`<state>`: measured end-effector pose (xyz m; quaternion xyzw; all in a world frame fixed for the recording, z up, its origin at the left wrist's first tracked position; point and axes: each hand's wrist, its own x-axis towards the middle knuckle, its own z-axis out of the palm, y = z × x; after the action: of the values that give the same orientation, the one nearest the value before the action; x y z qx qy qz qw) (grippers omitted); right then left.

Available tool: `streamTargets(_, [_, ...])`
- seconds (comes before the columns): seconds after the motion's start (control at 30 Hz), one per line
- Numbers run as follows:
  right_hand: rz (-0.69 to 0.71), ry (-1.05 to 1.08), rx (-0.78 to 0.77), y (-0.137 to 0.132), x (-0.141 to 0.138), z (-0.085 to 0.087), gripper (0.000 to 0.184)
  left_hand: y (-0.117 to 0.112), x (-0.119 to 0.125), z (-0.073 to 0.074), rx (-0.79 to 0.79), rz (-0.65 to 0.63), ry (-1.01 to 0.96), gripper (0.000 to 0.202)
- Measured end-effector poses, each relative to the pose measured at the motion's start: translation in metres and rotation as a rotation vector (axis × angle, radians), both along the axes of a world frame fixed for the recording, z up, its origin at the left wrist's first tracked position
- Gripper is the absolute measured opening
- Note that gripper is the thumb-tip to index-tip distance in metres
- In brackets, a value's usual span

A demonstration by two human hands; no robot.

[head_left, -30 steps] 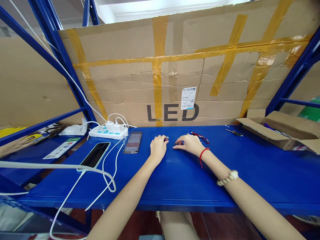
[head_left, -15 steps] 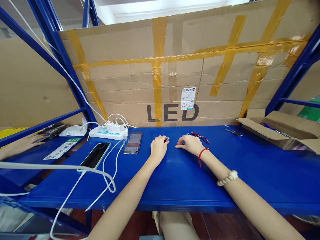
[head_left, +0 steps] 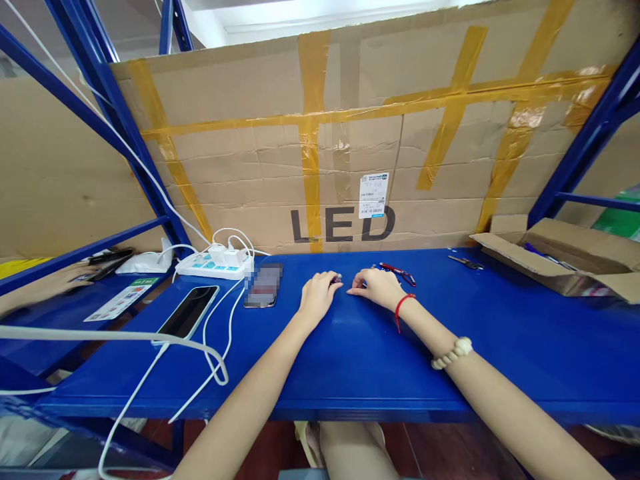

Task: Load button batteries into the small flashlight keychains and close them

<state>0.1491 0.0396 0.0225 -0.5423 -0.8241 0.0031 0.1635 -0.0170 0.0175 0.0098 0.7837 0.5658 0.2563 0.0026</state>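
My left hand (head_left: 319,298) rests on the blue table (head_left: 340,363), its fingers closed around a small dark object with a shiny tip (head_left: 339,277). Most of that object is hidden by the fingers. Just to the right is my right hand (head_left: 379,288), fingers curled and thumb stretched toward the left hand. Anything inside its grip is hidden from me. Behind the right hand lies a slim red item with a loop-like end (head_left: 399,273), partly covered by the hand. A small gap separates the two hands.
Two phones, one white-edged (head_left: 186,313) and one dark (head_left: 263,285), lie at left by a white power strip (head_left: 213,265) and loose cables. Keys (head_left: 465,263) and an open carton (head_left: 565,287) are at right. Cardboard (head_left: 240,180) stands behind. Another person's hand (head_left: 60,283) is far left.
My left hand has shifted slightly right, so the gap between the hands is narrower. The whole view has drifted a little. Both hands keep nearly the same pose.
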Motion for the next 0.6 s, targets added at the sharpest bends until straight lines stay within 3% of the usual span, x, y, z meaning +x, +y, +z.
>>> streamTargets(0.1, [0.012, 0.081, 0.133, -0.0013, 0.0001, 0.0015, 0.022, -0.0007, 0.0013, -0.0002, 0.029, -0.031, 0.027, 0.020])
streamTargets(0.27, [0.038, 0.440, 0.274, -0.0006, -0.0014, 0.0018, 0.024, -0.0010, 0.0016, -0.0011, 0.037, 0.000, 0.048, 0.021])
streamTargets(0.4, [0.087, 0.600, 0.286, 0.0033, -0.0019, -0.0020, 0.025, -0.0016, 0.0019, -0.0005, 0.047, -0.010, 0.057, 0.021])
streamTargets(0.6, [0.286, 0.609, 0.221, 0.0044, -0.0046, -0.0074, 0.024, -0.0053, 0.0040, 0.0024, 0.058, -0.009, 0.079, 0.020])
